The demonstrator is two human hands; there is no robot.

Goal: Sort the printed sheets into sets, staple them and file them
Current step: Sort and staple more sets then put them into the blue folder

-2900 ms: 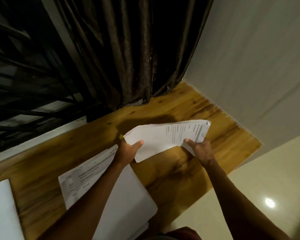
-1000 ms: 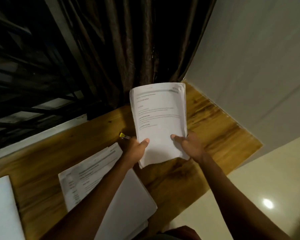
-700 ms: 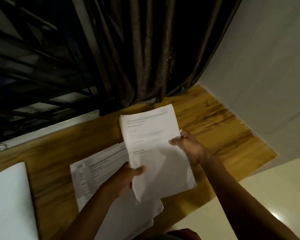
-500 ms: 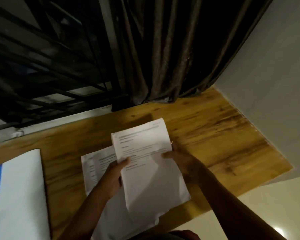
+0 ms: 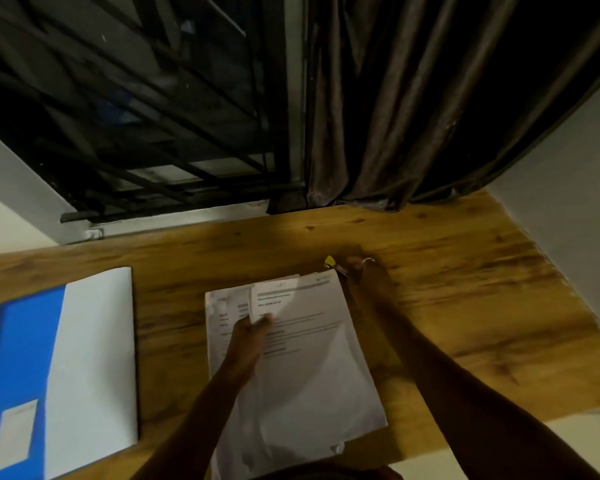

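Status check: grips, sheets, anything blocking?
Left grip pinches printed set at its left edge, set flat on pile. Right grip at yellow-tipped stapler by set's far right corner, hold unclear. Nothing between; blue folder lies apart, left.

Head view, steeply downward, close over desk (image 5: 447, 271)

A wooden table (image 5: 465, 306) carries a stack of printed sheets (image 5: 309, 375). A blue-and-white folder (image 5: 90, 341) lies left of the stack, and a small yellow-tipped object (image 5: 330, 261) is at its far right corner.

folder (image 5: 94, 348) left of sheets (image 5: 302, 362), on table (image 5: 465, 292)
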